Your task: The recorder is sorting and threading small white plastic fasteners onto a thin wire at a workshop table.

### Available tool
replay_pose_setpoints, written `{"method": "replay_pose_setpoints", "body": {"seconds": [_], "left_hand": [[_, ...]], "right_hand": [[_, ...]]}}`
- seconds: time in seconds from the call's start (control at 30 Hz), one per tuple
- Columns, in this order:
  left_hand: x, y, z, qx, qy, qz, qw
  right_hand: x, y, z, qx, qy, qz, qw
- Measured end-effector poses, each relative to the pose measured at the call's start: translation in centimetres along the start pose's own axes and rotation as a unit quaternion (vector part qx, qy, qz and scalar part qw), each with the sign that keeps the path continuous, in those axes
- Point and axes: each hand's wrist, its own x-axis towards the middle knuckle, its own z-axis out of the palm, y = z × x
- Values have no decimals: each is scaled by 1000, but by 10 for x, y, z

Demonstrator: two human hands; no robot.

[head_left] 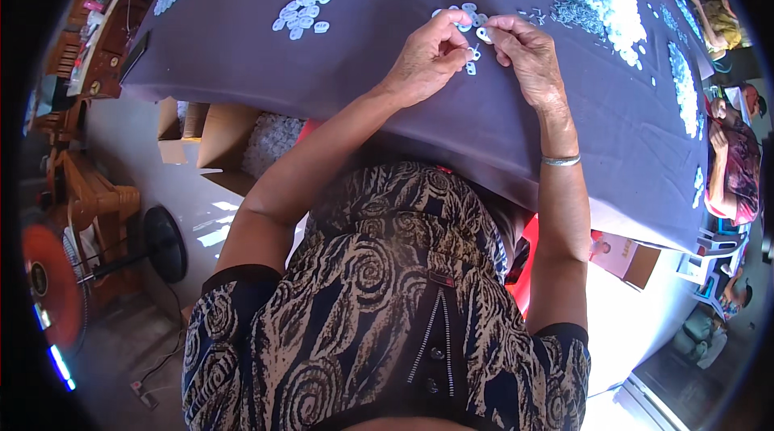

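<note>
Both hands meet over a dark tablecloth. My left hand is closed in a pinch at a small white plastic piece; a thin pin seems to be at its fingertips, too small to be sure. Between thumb and forefinger, my right hand grips a white ring-like plastic piece. Several similar white pieces lie just beyond the fingers, partly hidden by them. Another loose white piece rests on the cloth below the left fingertips.
To the left sits a cluster of white oval pieces. At the right are a large heap of white parts and small metal pins. An open carton stands under the table's left edge. Another person sits at the far right.
</note>
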Motion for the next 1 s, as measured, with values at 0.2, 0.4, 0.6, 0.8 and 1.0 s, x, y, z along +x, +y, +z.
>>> {"method": "replay_pose_setpoints", "body": {"seconds": [0.2, 0.4, 0.6, 0.8, 1.0], "left_hand": [[-1, -2, -1, 21, -13, -4, 1000], [0, -3, -1, 21, -16, -7, 1000], [-1, -1, -1, 16, -15, -13, 1000], [1, 0, 1, 20, -10, -14, 1000], [-1, 1, -1, 26, 0, -13, 1000]], "right_hand": [[-2, -4, 2, -34, -25, 0, 999], [-3, -5, 2, -39, -34, -6, 999], [-3, -3, 3, -33, -34, -18, 999], [-4, -4, 4, -53, -34, -31, 998], [-3, -3, 6, -65, -38, -37, 996]]}}
